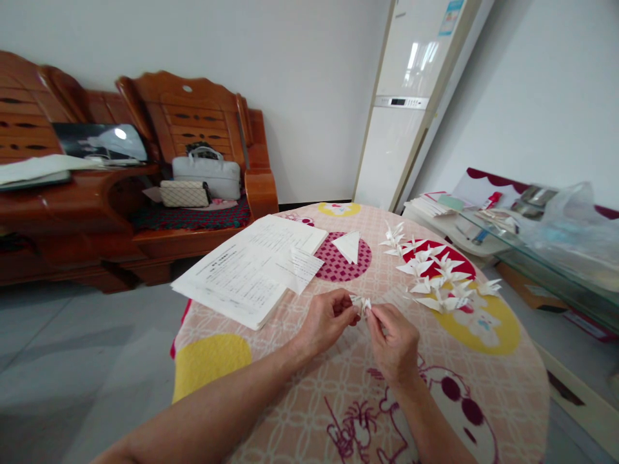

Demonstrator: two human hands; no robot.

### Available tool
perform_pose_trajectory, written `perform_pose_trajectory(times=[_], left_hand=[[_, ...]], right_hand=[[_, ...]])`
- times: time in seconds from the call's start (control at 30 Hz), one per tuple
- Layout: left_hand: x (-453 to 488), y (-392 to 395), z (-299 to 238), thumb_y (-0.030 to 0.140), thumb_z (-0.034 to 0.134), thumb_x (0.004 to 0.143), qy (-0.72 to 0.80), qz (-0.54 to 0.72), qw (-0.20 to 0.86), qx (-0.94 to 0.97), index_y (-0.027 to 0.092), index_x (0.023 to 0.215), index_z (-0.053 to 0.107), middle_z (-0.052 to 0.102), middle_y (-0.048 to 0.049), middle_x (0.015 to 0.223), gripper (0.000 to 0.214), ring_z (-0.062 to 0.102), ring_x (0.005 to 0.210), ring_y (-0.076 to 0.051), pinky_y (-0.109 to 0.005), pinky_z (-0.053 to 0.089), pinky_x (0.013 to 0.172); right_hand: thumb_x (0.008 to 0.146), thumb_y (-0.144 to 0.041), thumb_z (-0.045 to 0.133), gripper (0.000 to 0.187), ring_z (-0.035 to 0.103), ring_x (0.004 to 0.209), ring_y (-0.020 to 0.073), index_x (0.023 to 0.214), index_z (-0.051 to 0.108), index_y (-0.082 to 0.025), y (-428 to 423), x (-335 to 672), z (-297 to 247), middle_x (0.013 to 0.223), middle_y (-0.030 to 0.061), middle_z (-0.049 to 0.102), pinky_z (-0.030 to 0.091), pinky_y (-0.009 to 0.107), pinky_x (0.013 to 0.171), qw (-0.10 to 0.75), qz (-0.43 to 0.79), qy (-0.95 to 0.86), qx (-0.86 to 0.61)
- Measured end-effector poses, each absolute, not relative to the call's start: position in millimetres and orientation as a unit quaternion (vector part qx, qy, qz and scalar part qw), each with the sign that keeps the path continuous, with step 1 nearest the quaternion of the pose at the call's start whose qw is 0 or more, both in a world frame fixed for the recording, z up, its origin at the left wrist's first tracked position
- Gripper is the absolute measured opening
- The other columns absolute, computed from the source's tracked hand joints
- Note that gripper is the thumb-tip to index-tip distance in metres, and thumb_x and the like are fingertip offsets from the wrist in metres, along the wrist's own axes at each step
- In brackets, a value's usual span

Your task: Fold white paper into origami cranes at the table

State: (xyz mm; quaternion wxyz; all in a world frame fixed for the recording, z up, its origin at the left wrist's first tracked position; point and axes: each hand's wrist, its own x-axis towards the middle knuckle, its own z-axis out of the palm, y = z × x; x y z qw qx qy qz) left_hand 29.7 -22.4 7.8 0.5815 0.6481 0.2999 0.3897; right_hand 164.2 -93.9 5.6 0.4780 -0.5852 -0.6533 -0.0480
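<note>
A small piece of folded white paper [362, 303] is pinched between my two hands above the table. My left hand [330, 320] grips its left side with thumb and fingers, while my right hand [395, 336] has closed on its right side. The fingers partly cover it, so its exact shape is unclear. To the right lie several folded paper cranes [438, 264]. Beyond my hands rests a folded paper triangle [349, 245]. Left of them are printed sheets [236, 277], with a small loose printed paper [302, 270] on their right edge.
A patterned cloth covers the round table [290, 412]. On the right, a glass-topped stand [561, 264] carries a plastic bag [563, 222] and papers. Behind are a wooden chair [193, 103] holding bags and a tall white air conditioner [401, 96] in the corner.
</note>
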Motion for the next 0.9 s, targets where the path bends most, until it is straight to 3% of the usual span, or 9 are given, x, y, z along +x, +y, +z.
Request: perform_pose_trajectory(times=[0.23, 0.47, 0.9], left_hand=[[29.0, -20.5, -1.1, 0.039, 0.062, 0.083, 0.339, 0.374, 0.574, 0.645, 0.012, 0.082, 0.065, 0.069, -0.0061, 0.067, 0.028, 0.066, 0.060, -0.016, -0.022, 0.050, 0.054], [30.1, -22.5, 0.0, 0.041, 0.061, 0.084, 0.338, 0.386, 0.562, 0.649, 0.012, 0.078, 0.066, 0.068, -0.0057, 0.064, 0.030, 0.066, 0.060, -0.015, -0.021, 0.050, 0.054], [28.6, -27.1, 6.0, 0.041, 0.059, 0.086, 0.350, 0.403, 0.494, 0.686, 0.013, 0.076, 0.067, 0.067, -0.0045, 0.062, 0.031, 0.065, 0.057, -0.015, -0.019, 0.044, 0.050]], right_hand=[[0.091, -0.012, 0.046, 0.020, 0.062, 0.073, 0.0159, 0.089, 0.064, -0.018, -93.4, 157.2, 6.3, 0.080, 0.0075, 0.064, 0.048, 0.026, 0.067, 0.475, -0.089, -0.672, -0.562], [0.089, -0.016, 0.049, 0.012, 0.060, 0.066, 0.0141, 0.084, 0.060, -0.019, -93.3, 157.5, 6.0, 0.076, 0.0039, 0.063, 0.048, 0.025, 0.063, 0.508, 0.006, -0.632, -0.586], [0.091, -0.020, 0.048, 0.016, 0.058, 0.063, 0.0144, 0.080, 0.060, -0.018, -94.9, 156.1, 6.3, 0.070, 0.0031, 0.062, 0.045, 0.025, 0.061, 0.504, -0.003, -0.630, -0.591]])
